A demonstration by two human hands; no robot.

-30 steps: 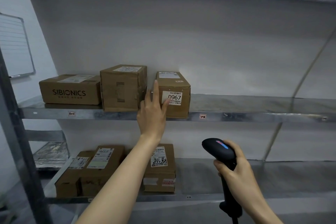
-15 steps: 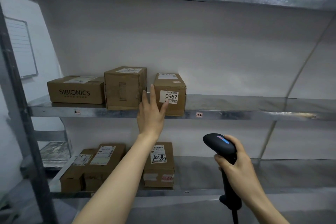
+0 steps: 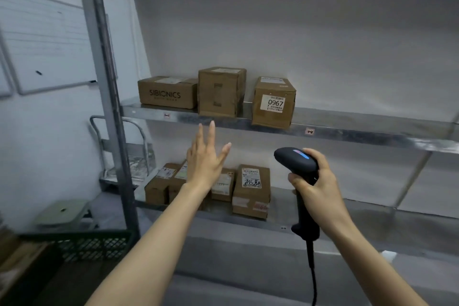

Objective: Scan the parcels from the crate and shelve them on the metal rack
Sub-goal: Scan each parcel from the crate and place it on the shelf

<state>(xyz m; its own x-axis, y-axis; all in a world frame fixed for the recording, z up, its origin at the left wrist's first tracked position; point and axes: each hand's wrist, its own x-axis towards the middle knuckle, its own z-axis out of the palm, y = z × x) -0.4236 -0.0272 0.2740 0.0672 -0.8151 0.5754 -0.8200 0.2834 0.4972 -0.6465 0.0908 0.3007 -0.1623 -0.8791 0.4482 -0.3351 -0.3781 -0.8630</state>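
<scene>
Three brown parcels stand on the middle shelf of the metal rack (image 3: 347, 131): a flat SIBIONICS box (image 3: 167, 92), a taller box (image 3: 221, 92), and a box labelled 0967 (image 3: 273, 103) set apart to the right. My left hand (image 3: 206, 161) hovers below that shelf, fingers spread, holding nothing. My right hand (image 3: 315, 181) grips the handle of a black barcode scanner (image 3: 296, 160), whose head points left. Several more parcels (image 3: 250, 191) sit on the lower shelf, partly behind my left hand. The dark green crate (image 3: 82, 243) is at the lower left.
A rack upright (image 3: 106, 97) rises between the crate and the shelves. Behind it stand a metal hand trolley (image 3: 129, 156) and a green stool (image 3: 62, 211). A whiteboard (image 3: 44, 45) hangs on the left wall. The middle shelf is bare right of the 0967 box.
My left hand has come off the 0967 box and dropped back below the shelf, fingers spread. The view has swung left, bringing the crate and the rack upright into sight.
</scene>
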